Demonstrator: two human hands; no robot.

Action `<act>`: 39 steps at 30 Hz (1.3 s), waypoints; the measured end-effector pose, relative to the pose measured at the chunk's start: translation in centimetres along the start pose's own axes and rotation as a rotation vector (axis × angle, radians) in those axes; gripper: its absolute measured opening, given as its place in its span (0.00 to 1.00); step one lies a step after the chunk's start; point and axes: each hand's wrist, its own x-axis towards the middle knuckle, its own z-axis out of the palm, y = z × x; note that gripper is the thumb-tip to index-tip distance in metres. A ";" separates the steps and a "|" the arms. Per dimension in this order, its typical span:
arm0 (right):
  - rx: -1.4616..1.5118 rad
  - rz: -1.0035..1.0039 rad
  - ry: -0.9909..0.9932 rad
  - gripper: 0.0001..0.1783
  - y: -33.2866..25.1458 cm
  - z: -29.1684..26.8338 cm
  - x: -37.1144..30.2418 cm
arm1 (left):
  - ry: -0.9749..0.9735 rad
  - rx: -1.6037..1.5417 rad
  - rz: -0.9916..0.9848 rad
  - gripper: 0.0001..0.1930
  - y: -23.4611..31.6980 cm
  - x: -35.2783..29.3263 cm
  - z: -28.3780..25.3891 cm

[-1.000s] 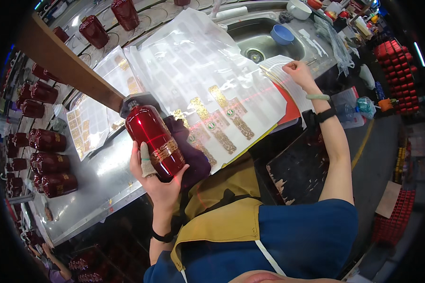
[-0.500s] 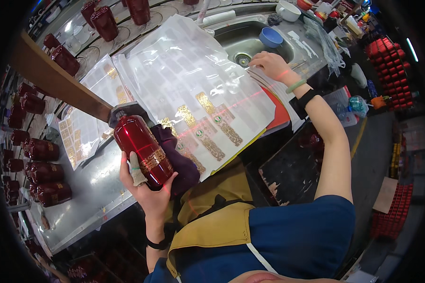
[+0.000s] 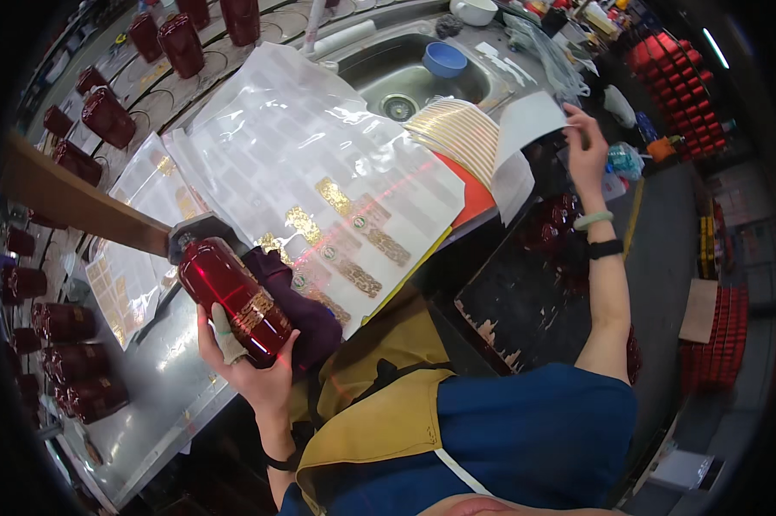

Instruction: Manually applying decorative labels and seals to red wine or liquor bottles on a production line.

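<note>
My left hand point(image 3: 257, 378), with a cloth cover on one finger, is wrapped round the lower part of a glossy red bottle point(image 3: 229, 288). A gold patterned label point(image 3: 257, 311) shows on the bottle's side. Its neck end meets a dark holder point(image 3: 206, 230) on a wooden arm point(image 3: 87, 202). Far to the right, my right hand point(image 3: 588, 150) pinches the edge of a curled white sheet point(image 3: 526, 122). Beside that sheet lies a gold-striped sheet point(image 3: 452, 129). Between my hands are clear plastic sheets point(image 3: 276, 129) with gold and printed label strips point(image 3: 352, 277).
A dark purple cloth point(image 3: 298, 301) lies against the bottle. Behind the sheets is a metal sink point(image 3: 362, 82) with a blue bowl point(image 3: 445, 60). Several dark red bottles point(image 3: 108, 118) stand at the left and back. A worn black surface point(image 3: 534, 297) is below my right arm.
My right hand has moved from beside the sink out to the right, drawing the white sheet along and showing the gold-striped sheet. The left hand keeps hold of the bottle. The whole view has shifted.
</note>
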 end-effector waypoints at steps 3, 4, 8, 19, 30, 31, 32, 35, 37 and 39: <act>-0.042 0.042 0.191 0.03 -1.1 -8.0 -0.3 | 0.015 0.044 0.047 0.58 -0.2 0.0 0.0; -0.095 0.044 0.235 0.03 -1.6 -10.6 -0.3 | -0.011 0.060 0.051 0.58 -0.2 0.0 0.0; -0.504 0.023 0.118 0.05 -0.8 -15.2 -2.6 | -0.009 0.039 0.072 0.56 -0.1 0.0 0.1; 0.212 1.131 0.040 0.13 14.2 5.2 -18.8 | 0.006 0.144 0.095 0.55 0.6 0.1 0.1; 0.041 0.621 -0.776 0.21 18.0 28.1 -42.3 | -0.003 0.289 0.196 0.51 0.3 0.3 0.3; 0.105 0.663 -0.839 0.22 17.6 29.9 -43.3 | -0.016 0.278 0.171 0.51 0.3 0.3 0.2; 0.176 0.583 -0.795 0.22 16.9 31.1 -44.1 | -0.012 0.284 0.183 0.51 0.3 0.4 0.2; 0.166 0.581 -0.953 0.23 14.5 31.8 -45.0 | -0.048 0.336 0.207 0.50 0.5 0.7 0.0; 0.158 0.581 -0.990 0.24 12.8 31.0 -44.5 | -0.066 0.381 0.241 0.50 0.6 0.8 -0.1; 0.145 0.575 -1.012 0.24 11.3 30.1 -43.7 | -0.070 0.439 0.266 0.52 0.7 0.9 -0.1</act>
